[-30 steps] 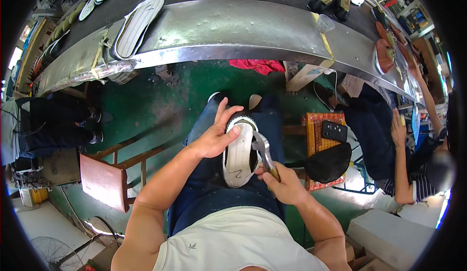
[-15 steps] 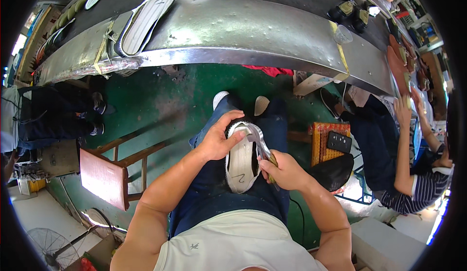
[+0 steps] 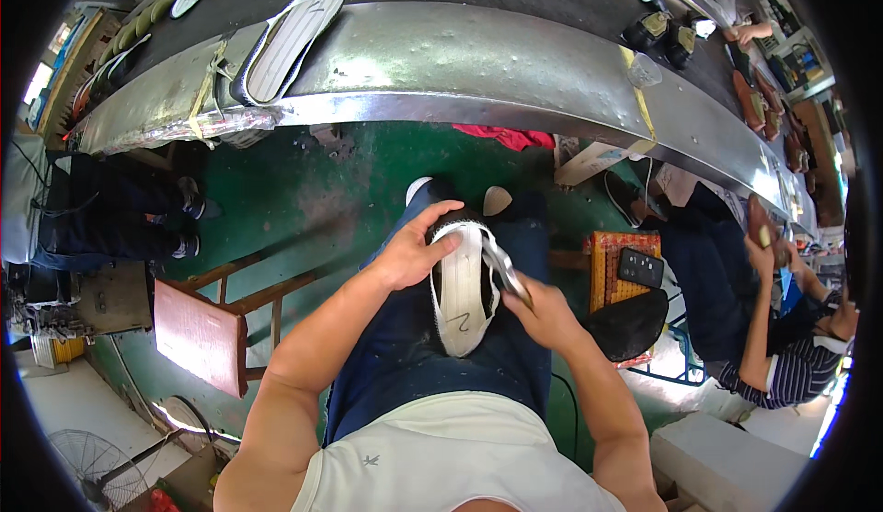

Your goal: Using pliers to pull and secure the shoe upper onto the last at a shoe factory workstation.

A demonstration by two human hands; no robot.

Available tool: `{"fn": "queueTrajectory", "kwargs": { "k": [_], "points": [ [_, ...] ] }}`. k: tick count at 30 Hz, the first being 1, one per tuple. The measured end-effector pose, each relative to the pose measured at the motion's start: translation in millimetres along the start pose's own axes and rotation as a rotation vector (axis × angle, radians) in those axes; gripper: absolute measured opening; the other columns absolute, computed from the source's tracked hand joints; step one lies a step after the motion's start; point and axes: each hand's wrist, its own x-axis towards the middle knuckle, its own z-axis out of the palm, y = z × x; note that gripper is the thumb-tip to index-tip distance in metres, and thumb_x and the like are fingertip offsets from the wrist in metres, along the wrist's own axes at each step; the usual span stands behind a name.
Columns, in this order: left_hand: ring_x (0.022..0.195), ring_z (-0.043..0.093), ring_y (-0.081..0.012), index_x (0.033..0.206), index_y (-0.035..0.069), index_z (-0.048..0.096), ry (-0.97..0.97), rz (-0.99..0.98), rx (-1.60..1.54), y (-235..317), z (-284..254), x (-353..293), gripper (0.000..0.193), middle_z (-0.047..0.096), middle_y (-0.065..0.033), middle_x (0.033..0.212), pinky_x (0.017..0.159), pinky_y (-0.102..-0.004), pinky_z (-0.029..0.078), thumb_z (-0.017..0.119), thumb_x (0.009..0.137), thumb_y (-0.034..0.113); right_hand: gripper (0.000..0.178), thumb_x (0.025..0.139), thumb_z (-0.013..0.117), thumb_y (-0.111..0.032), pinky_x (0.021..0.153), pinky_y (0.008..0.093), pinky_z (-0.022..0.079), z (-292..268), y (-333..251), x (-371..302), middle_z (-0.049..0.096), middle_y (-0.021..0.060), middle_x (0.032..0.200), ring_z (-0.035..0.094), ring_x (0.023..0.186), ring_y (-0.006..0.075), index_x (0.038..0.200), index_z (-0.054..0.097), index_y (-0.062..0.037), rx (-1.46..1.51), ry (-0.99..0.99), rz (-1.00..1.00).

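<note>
A shoe upper (image 3: 462, 302), its pale insole side facing up, lies lengthwise over my lap. My left hand (image 3: 410, 256) is closed round its far end, with the thumb on the pale rim and the fingers over the dark far side. Curved metal lasting pincers (image 3: 498, 263) are in my right hand (image 3: 543, 315), whose fingers wrap the handles. Their head is beside the upper's right edge at the far end. Motion blurs the right hand and handles, and I cannot tell whether the jaws grip the edge.
Ahead runs a metal-edged bench (image 3: 478, 61) with another sole-up shoe (image 3: 296, 41) on it. A wooden stool (image 3: 202, 333) stands left. At right, a phone (image 3: 640, 268) lies on a woven seat (image 3: 612, 253). A co-worker at far right holds a brown shoe (image 3: 760, 221).
The pincers have shifted from over the upper's far end to its right edge, and my right hand has turned and moved slightly right. The co-worker's brown shoe is now held nearer their body.
</note>
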Motion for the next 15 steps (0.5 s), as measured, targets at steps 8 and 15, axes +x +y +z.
{"fn": "queueTrajectory", "kwargs": {
  "k": [8, 15],
  "points": [
    [0.145, 0.035, -0.0472, 0.159, -0.005, 0.007, -0.078, 0.867, 0.826, 23.8, 69.3, -49.6, 0.112, 0.030, -0.0289, 0.158, 0.120, -0.0455, 0.033, 0.078, 0.072, -0.001, 0.088, 0.098, 0.027, -0.078, 0.084, 0.0444, 0.058, 27.6, 11.5, -72.5, 0.068, 0.0162, 0.120, 0.069, 0.106, 0.0326, 0.126, 0.062, -0.0017, 1.432, -0.183, 0.717],
    [0.156, -0.003, -0.0411, 0.158, -0.004, -0.012, -0.297, 0.583, 0.874, -34.5, 82.2, -69.8, 0.120, -0.001, -0.0312, 0.166, 0.125, -0.0507, 0.006, 0.078, 0.081, 0.014, 0.044, 0.112, 0.036, -0.039, 0.089, 0.0429, 0.061, 54.3, 27.7, -45.1, 0.069, 0.0099, 0.115, 0.071, 0.100, 0.0231, 0.124, 0.061, -0.0051, 1.700, 0.009, 0.773]
  ]
}}
